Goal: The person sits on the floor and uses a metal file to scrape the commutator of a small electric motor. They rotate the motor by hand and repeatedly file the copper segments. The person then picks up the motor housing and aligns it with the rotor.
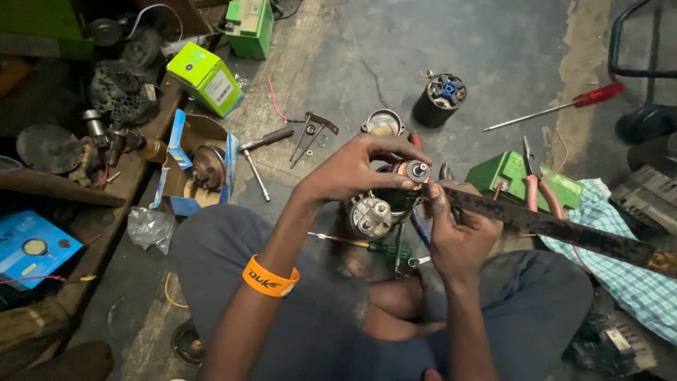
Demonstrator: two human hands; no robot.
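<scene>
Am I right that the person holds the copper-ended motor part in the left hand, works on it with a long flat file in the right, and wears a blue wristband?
Not quite: the head view shows the wristband is orange, not blue. The rest stands: the left hand holds the motor part, and the right hand holds the flat file.

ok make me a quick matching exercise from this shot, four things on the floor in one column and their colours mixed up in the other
Things:
1. screwdriver lying at upper right, its handle
2. small carton at upper left
3. wristband on the left arm
4. checked cloth at right

Colours:
A. orange
B. blue and white
C. red
D. lime green

Pairs: 1-C, 2-D, 3-A, 4-B
</scene>
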